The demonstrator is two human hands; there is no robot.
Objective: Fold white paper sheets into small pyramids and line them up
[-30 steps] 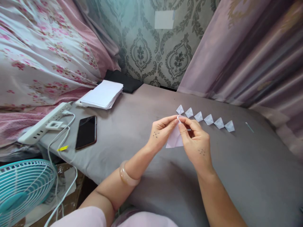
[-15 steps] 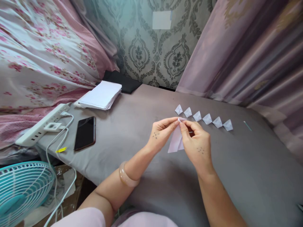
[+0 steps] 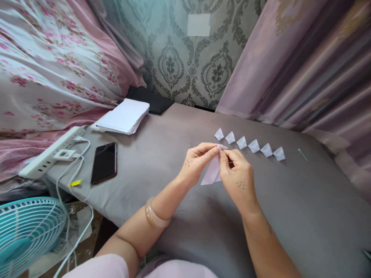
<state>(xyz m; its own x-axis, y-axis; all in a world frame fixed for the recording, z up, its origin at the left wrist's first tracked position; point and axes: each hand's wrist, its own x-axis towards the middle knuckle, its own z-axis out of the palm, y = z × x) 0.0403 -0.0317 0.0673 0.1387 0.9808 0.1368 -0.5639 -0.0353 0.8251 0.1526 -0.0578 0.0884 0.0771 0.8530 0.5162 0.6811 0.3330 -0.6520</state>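
Observation:
Between my two hands is a pale, folded sheet of paper, held above the grey-covered table. My left hand pinches its upper end between thumb and fingers. On the other side, my right hand is closed on the same end, thumb pressed on the fold. Two flaps of the paper hang down between the hands, and a small point sticks out past the fingertips. Just beyond lie several small folded paper diamonds in a slanting row. Parts of the held paper are hidden by my right hand.
A stack of white paper lies at the back left, near a black flat item. A phone and a power strip with cables are on the left. A fan stands below. A thin stick lies right.
My right hand has shifted slightly left, and the hanging flaps have swung left with it. Both hands keep their hold on the paper; the row of folded diamonds is unmoved.

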